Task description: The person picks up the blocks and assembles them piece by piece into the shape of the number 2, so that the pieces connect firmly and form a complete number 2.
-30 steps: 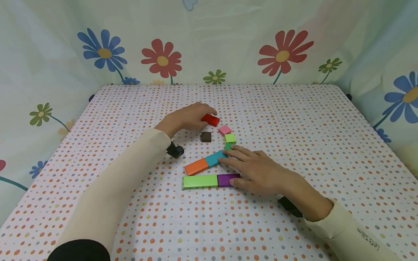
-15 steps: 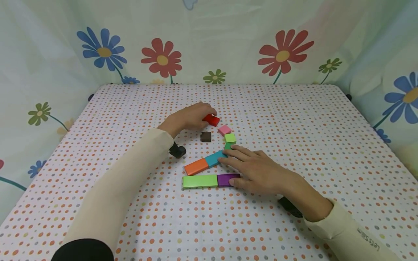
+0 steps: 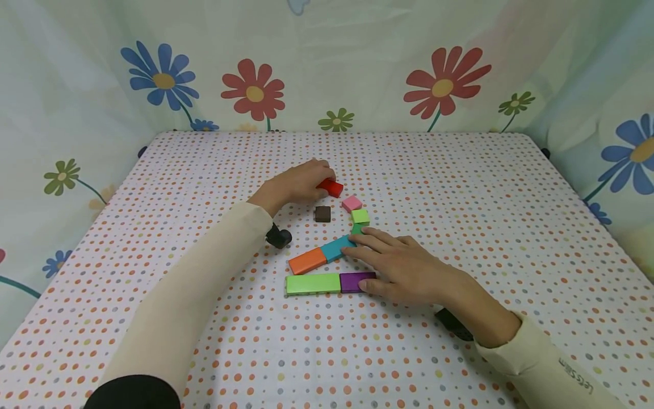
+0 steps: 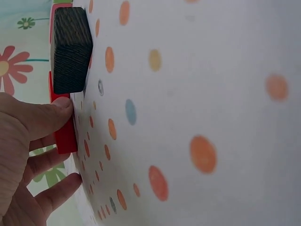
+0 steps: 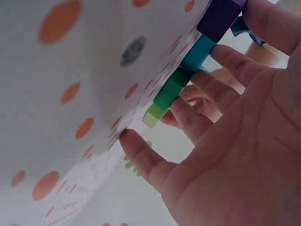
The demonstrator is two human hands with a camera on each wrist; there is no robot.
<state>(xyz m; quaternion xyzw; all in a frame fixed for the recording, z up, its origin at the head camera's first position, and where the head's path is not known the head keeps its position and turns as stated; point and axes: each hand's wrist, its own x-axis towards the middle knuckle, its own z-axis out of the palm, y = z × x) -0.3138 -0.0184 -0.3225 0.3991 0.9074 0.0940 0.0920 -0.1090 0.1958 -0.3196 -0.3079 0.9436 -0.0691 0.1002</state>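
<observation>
My left hand (image 3: 302,182) pinches a red block (image 3: 332,187) at the far end of a line of coloured blocks; in the left wrist view the thumb (image 4: 61,102) lies on its near face. Just in front of that hand sits a dark brown block (image 3: 323,214). My right hand (image 3: 409,270) is spread, palm down, its fingertips on the purple block (image 3: 353,282), the teal block (image 3: 336,249) and the green block (image 3: 356,229), which it partly covers. Beyond it lie a small light green block (image 3: 360,216) and a pink block (image 3: 351,204).
An orange block (image 3: 307,261) adjoins the teal one, and a long light green block (image 3: 313,284) adjoins the purple one. A dotted cloth covers the table (image 3: 327,352). Flowered curtains (image 3: 337,51) hang behind and at both sides.
My left hand has shifted very slightly, its fingers drawn in a little around the red block. The right hand and the other blocks have stayed in place.
</observation>
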